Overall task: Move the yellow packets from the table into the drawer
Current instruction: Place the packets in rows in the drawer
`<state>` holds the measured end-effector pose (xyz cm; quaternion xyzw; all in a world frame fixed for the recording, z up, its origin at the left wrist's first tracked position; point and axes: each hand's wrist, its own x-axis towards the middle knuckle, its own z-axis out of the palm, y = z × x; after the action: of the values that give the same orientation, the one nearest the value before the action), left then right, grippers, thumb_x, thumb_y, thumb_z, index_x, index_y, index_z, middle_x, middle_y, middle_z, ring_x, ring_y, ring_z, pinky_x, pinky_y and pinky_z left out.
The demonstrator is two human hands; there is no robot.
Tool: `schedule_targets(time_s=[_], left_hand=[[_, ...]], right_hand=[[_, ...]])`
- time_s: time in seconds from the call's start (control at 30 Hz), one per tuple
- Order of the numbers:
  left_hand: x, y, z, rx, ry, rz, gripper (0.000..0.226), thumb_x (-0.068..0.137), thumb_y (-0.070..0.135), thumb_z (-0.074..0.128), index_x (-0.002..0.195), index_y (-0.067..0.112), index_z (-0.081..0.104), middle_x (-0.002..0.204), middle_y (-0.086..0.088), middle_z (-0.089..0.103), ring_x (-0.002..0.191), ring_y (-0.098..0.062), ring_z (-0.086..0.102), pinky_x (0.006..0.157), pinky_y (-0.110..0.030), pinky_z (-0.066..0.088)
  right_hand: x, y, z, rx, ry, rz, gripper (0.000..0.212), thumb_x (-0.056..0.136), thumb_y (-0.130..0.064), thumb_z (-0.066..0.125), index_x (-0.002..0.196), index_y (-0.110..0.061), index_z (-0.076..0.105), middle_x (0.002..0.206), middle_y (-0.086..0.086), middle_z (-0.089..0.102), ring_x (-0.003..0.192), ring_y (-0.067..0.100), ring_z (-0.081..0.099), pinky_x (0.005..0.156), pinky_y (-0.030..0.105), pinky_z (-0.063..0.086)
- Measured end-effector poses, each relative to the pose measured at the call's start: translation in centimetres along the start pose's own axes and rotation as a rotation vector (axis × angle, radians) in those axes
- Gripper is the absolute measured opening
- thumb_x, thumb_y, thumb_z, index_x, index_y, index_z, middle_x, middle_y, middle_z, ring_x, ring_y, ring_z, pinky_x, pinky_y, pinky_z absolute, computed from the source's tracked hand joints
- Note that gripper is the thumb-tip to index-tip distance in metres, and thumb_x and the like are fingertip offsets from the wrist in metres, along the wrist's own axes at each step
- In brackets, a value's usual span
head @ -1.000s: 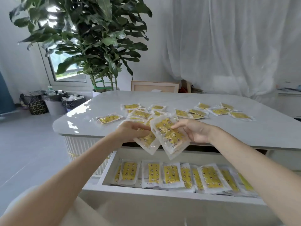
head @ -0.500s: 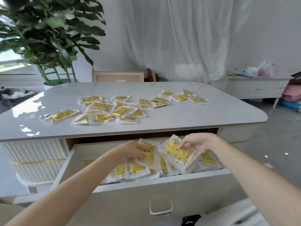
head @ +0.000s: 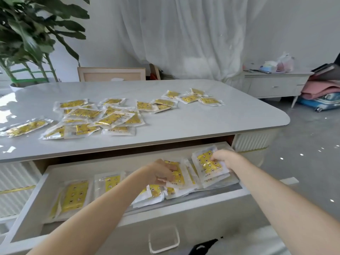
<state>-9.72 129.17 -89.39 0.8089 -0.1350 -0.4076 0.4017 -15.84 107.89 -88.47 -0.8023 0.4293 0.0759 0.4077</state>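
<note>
1. The left hand [head: 161, 173] grips one yellow packet [head: 177, 175] with curled fingers, low inside the open drawer [head: 128, 234], over the row [head: 108, 183] already stored there.
2. The right hand [head: 223, 158] pinches a second packet [head: 207, 163] by its edge at the drawer's right end, likely to lay it flat on the stack [head: 220, 179].
3. Many loose packets [head: 103, 116] lie on the worktop [head: 230, 116]; the task is judged partly done.

Reaches forward and down with both bare arms, converging ahead. Holds a packet [head: 178, 176] under the left hand [head: 161, 173], palm down, fingers curled over it. Pinches a second packet [head: 205, 165] with the right hand [head: 225, 159], wrist bent downward.
</note>
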Motion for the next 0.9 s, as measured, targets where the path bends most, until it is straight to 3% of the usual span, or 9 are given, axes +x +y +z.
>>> schedule_targets(time_s=[0.03, 0.13, 0.3, 0.43, 0.53, 0.63, 0.73, 0.83, 0.9], left_hand=[[0.2, -0.3, -0.2, 0.01, -0.004, -0.005, 0.048, 0.086, -0.005, 0.058, 0.127, 0.018, 0.059, 0.098, 0.001, 0.065, 0.08, -0.008, 0.057, 0.083, -0.021, 0.052], [0.2, -1.2, -1.1, 0.082, 0.014, 0.009, 0.048, 0.085, -0.006, 0.06, 0.127, 0.016, 0.058, 0.09, 0.004, 0.056, 0.081, -0.008, 0.057, 0.076, -0.019, 0.055], [-0.2, -2.2, -2.7, 0.174, 0.068, 0.059, 0.046, 0.081, -0.004, 0.065, 0.124, 0.013, 0.06, 0.071, 0.0, 0.049, 0.062, -0.009, 0.058, 0.057, -0.011, 0.053], [-0.3, -3.0, -2.8, 0.284, 0.096, 0.067, 0.047, 0.078, 0.0, 0.071, 0.122, 0.008, 0.058, 0.085, -0.001, 0.048, 0.079, -0.021, 0.064, 0.083, -0.028, 0.057], [-0.6, -3.4, -2.5, 0.503, 0.166, 0.115, 0.047, 0.074, 0.01, 0.076, 0.116, 0.014, 0.056, 0.109, -0.004, 0.048, 0.075, -0.018, 0.06, 0.066, -0.024, 0.054], [-1.0, -3.4, -2.5, 0.784, 0.268, 0.143, 0.05, 0.069, 0.029, 0.08, 0.113, 0.029, 0.055, 0.117, -0.003, 0.042, 0.069, -0.017, 0.061, 0.073, -0.031, 0.053], [-1.3, -3.2, -2.3, 1.028, 0.336, 0.193, 0.065, 0.069, 0.044, 0.078, 0.125, 0.029, 0.05, 0.125, -0.003, 0.038, 0.091, -0.022, 0.058, 0.071, -0.03, 0.046], [-0.7, -3.5, -1.6, 1.186, 0.259, 0.337, 0.083, 0.069, 0.056, 0.073, 0.14, 0.031, 0.037, 0.135, -0.003, 0.032, 0.119, -0.024, 0.041, 0.085, -0.035, 0.047], [-0.3, -3.9, -1.0, 1.248, 0.153, 0.379, 0.091, 0.071, 0.057, 0.07, 0.147, 0.034, 0.024, 0.144, -0.002, 0.026, 0.129, -0.025, 0.031, 0.097, -0.042, 0.044]], right_hand=[[0.1, 0.0, 0.2, -0.001, 0.006, 0.005, 0.047, 0.096, -0.001, 0.047, 0.142, 0.004, 0.035, 0.152, 0.018, 0.031, 0.14, 0.031, 0.031, 0.112, 0.039, 0.027], [0.3, 0.1, 0.4, 0.0, 0.045, -0.019, 0.05, 0.098, -0.002, 0.047, 0.144, 0.005, 0.029, 0.152, 0.018, 0.03, 0.14, 0.032, 0.031, 0.109, 0.037, 0.031], [0.0, 0.2, 0.8, -0.086, 0.125, -0.013, 0.038, 0.098, -0.01, 0.048, 0.133, 0.002, 0.044, 0.14, 0.016, 0.048, 0.127, 0.028, 0.049, 0.101, 0.034, 0.042], [-0.3, 0.6, 0.6, -0.061, 0.179, -0.02, 0.039, 0.091, -0.018, 0.049, 0.128, -0.004, 0.053, 0.129, 0.013, 0.057, 0.118, 0.029, 0.055, 0.104, 0.041, 0.044], [-0.7, 0.5, 0.7, 0.034, 0.174, -0.007, 0.045, 0.094, -0.018, 0.046, 0.135, 0.0, 0.048, 0.134, 0.016, 0.054, 0.124, 0.029, 0.053, 0.102, 0.038, 0.045], [-0.9, 0.1, 0.8, 0.11, 0.127, -0.011, 0.04, 0.095, -0.011, 0.044, 0.132, 0.003, 0.047, 0.124, 0.014, 0.059, 0.112, 0.024, 0.058, 0.084, 0.031, 0.047], [-0.8, 0.0, 1.1, 0.166, 0.033, -0.04, 0.035, 0.089, -0.007, 0.05, 0.123, 0.0, 0.052, 0.139, 0.017, 0.049, 0.127, 0.03, 0.049, 0.106, 0.042, 0.037], [-1.1, -0.1, 1.4, 0.212, -0.075, -0.052, 0.012, 0.086, -0.007, 0.051, 0.098, -0.006, 0.051, 0.105, 0.013, 0.054, 0.091, 0.025, 0.057, 0.081, 0.034, 0.047], [-1.2, -0.1, 1.4, 0.215, -0.103, -0.051, 0.01, 0.089, -0.007, 0.049, 0.099, -0.007, 0.047, 0.097, 0.01, 0.052, 0.08, 0.022, 0.056, 0.063, 0.027, 0.043]])
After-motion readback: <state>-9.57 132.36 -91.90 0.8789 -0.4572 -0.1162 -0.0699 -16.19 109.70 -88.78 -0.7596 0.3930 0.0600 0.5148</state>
